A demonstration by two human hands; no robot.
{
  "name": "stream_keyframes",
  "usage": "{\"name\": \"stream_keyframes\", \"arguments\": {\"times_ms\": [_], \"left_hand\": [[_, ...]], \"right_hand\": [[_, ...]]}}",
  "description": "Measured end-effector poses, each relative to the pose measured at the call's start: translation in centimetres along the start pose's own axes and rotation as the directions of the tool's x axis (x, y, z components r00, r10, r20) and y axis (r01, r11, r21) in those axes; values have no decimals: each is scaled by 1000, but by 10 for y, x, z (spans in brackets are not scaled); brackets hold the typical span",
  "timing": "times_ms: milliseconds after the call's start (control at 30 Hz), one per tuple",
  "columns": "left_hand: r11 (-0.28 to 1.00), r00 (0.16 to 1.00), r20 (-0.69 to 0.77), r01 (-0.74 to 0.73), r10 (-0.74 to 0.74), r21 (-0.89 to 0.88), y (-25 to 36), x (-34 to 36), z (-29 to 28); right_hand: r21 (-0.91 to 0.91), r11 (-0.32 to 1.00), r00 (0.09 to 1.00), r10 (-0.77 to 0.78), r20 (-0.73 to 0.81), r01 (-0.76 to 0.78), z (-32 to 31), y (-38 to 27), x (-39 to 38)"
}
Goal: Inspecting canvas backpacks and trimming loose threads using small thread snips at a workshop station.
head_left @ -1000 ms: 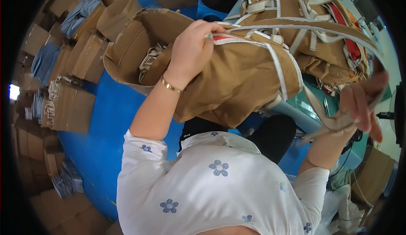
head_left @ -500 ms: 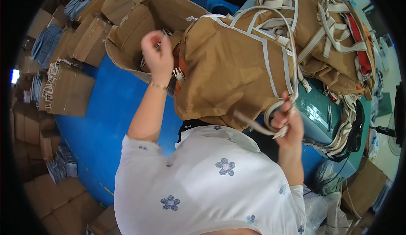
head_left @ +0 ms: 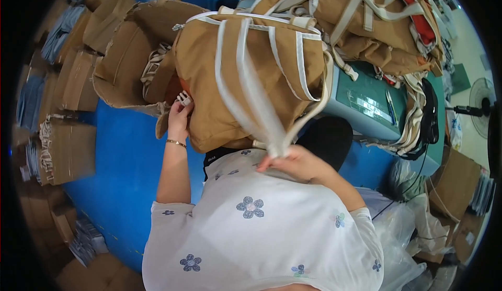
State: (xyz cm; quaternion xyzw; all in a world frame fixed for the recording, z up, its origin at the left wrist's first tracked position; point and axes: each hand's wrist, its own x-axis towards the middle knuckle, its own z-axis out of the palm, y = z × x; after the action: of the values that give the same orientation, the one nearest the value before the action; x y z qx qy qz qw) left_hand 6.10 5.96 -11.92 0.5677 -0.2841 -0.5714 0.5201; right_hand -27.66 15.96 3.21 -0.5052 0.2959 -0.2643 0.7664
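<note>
The tan backpack (head_left: 251,76) is hanging in front of the person's chest, over the near edge of the green counter (head_left: 366,108), its body rising above both hands. The right hand (head_left: 295,163) is gripping the cream straps (head_left: 246,92) below the bag's lower edge, its grip closed around them where they gather into a bunch, so the bag is sitting directly above that grip. The left hand (head_left: 179,118) is pressing against the bag's left lower side, fingers pinched on a small white buckle (head_left: 184,99). More tan bags (head_left: 366,19) are lying piled on the counter's far side, and flattened cardboard (head_left: 68,149) is lying along the blue floor (head_left: 125,176) on the left.
</note>
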Motion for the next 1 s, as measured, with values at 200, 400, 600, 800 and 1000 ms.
{"name": "stream_keyframes", "arguments": {"times_ms": [200,400,600,800,1000], "left_hand": [[228,556,178,-583,812,780,38,-41,14],[-122,270,495,-772,826,624,78,-99,38],[-78,322,708,-880,628,469,96,-125,66],[162,494,756,-866,430,474,88,-134,100],[301,627,654,-778,423,551,74,-130,105]], "right_hand": [[536,304,427,-896,-119,788,-13,-97,-26],[23,839,749,-473,-464,543,-36,-77,-5],[469,810,917,-197,-347,351,-43,-22,52],[788,580,977,-161,-139,207,8,-9,87],[762,580,952,-261,-163,289,5,-24,96]]}}
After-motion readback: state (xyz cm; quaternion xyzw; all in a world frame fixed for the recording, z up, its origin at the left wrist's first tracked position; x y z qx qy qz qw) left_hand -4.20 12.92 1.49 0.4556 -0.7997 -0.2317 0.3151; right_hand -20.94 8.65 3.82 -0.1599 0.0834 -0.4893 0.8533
